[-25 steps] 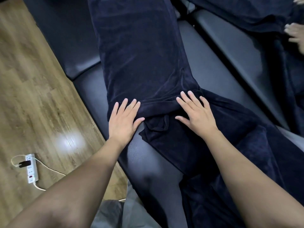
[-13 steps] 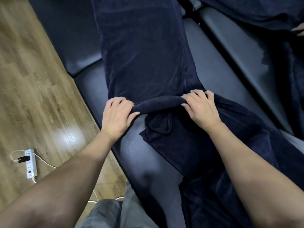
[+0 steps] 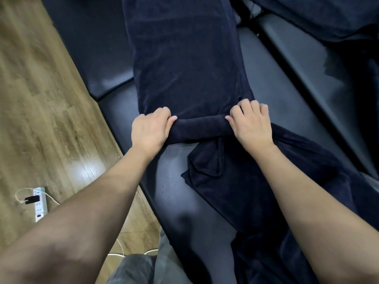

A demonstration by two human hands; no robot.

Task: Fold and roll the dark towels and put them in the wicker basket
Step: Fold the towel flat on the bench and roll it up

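Note:
A long, folded dark navy towel (image 3: 184, 58) lies along the black padded bench, stretching away from me. Its near end is turned into a short tight roll (image 3: 198, 129). My left hand (image 3: 150, 130) grips the roll's left end with curled fingers. My right hand (image 3: 251, 125) grips its right end the same way. A second dark towel (image 3: 256, 181) lies crumpled under and behind the roll, running toward the lower right. No wicker basket is in view.
The black bench (image 3: 276, 95) has a raised ledge (image 3: 320, 64) on the right, with more dark cloth (image 3: 328, 15) beyond. Wooden floor (image 3: 41, 99) lies left, with a white power strip (image 3: 39, 203) and cable. Grey trousers (image 3: 131, 269) show at the bottom.
My hands lay flat on the towel's near edge a second ago. They have since curled round it and rolled it forward into a thicker roll, away from me.

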